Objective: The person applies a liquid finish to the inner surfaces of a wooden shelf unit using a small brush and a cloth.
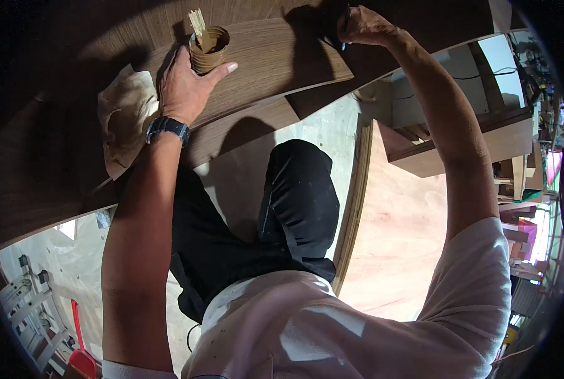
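A: What are the hands doing?
B: The left hand [185, 91] has its fingers wrapped around a ribbed brown cup [207, 62], over the left part of a wood-grain board [263, 60]. I can't tell whether the cup's base touches the board. The right hand [367, 26] is well apart from it, fingers closed on a thin tool [343, 45]; little more than a pale tip shows.

A: What could go wrong?
B: A spill, I'd say. There's brown stuff inside, and the wooden sticks [198, 24] poke well above the rim, so a bump against them or a turn of the wrist might tip it over. The worktop [130, 38] is darkly shaded around the tool, so a slip there could be missed.

A: Anything in the way?
B: A crumpled brown sheet [129, 120] is just beside the left wrist; the forearm could drag it. A second board [244, 136] shows past the first one's near edge, close to the knees. On the right, a plywood sheet [396, 230] and a wooden box [493, 142] crowd that arm's side. At lower left are a red dustpan [83, 363] and a ladder [32, 300], away from both hands.
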The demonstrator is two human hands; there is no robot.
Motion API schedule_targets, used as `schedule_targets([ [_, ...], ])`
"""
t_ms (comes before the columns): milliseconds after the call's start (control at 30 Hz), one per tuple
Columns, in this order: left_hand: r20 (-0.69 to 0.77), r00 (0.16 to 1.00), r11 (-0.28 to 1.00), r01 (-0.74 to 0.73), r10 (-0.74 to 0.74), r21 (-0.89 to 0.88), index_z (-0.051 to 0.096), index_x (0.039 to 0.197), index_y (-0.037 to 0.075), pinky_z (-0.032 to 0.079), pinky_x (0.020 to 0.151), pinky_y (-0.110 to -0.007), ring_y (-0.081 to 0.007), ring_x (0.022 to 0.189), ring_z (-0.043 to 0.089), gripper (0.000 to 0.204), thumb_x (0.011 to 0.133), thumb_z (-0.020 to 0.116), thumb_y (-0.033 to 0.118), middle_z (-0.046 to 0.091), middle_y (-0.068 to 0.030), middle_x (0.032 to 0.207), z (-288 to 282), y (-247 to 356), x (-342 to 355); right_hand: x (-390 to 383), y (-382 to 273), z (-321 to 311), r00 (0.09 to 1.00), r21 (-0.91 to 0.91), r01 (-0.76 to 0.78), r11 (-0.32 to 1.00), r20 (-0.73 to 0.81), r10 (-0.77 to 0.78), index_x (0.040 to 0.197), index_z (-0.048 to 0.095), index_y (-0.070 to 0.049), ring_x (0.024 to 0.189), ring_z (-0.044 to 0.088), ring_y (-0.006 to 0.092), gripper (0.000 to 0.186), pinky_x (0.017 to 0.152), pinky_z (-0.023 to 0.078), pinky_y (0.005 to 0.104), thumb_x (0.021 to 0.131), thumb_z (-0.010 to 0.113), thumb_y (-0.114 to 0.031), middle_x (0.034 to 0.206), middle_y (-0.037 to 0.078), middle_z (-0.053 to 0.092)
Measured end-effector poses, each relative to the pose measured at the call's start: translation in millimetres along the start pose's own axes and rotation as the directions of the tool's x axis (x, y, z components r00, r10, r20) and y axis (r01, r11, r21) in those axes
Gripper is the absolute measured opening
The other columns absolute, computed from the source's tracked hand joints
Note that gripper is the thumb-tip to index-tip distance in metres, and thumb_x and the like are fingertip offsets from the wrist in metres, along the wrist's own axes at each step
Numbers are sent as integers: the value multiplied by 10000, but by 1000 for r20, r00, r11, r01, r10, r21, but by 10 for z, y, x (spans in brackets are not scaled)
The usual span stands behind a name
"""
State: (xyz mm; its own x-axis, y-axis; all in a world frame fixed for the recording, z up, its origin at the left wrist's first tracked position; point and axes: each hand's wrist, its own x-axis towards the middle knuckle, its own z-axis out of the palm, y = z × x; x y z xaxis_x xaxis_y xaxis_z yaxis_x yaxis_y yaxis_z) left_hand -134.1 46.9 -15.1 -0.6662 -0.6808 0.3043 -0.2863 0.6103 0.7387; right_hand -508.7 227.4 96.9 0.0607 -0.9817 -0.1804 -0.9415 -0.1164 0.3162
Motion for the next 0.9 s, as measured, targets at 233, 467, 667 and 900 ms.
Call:
schedule_targets([
  [233, -60, 994, 993, -98, 94, -62, 629, 1146, 27, 531, 912, -454, -354, 1031, 687, 723, 726, 857, 569, 717, -173, 1105, 86, -8, 24, -351, -504, -405, 988, 289, -134, 948, -39, 152, 749, 637, -38, 578, 583, 205, 226, 582, 476, 353, 881, 545, -196, 615, 123, 591],
  [467, -45, 997, 992, -74, 70, -100, 635, 1129, 23, 525, 923, -452, -349, 1032, 688, 698, 726, 866, 544, 718, -175, 1103, 62, -16, 13, -378, -394, -48, 979, 247, -201, 948, 12, 204, 698, 607, -35, 571, 588, 207, 220, 572, 481, 354, 852, 540, -177, 607, 117, 587],
  [667, -45, 995, 994, -89, 86, -59, 627, 1160, 25, 522, 935, -450, -349, 1056, 684, 719, 729, 859, 551, 715, -181, 1129, 66, -63, 25, -422, -424, -44, 987, 150, -158, 976, 43, 153, 696, 622, -37, 581, 606, 207, 190, 564, 492, 360, 818, 568, -172, 637, 145, 618],
  [900, -51, 996, 998, -68, 67, -8, 622, 1181, 18, 520, 949, -454, -358, 1073, 677, 744, 736, 845, 572, 706, -190, 1150, 61, -140, 18, -397, -426, -307, 992, 565, -95, 820, 118, 34, 683, 621, -79, 597, 585, 178, 111, 573, 476, 337, 769, 597, -145, 627, 69, 596],
])
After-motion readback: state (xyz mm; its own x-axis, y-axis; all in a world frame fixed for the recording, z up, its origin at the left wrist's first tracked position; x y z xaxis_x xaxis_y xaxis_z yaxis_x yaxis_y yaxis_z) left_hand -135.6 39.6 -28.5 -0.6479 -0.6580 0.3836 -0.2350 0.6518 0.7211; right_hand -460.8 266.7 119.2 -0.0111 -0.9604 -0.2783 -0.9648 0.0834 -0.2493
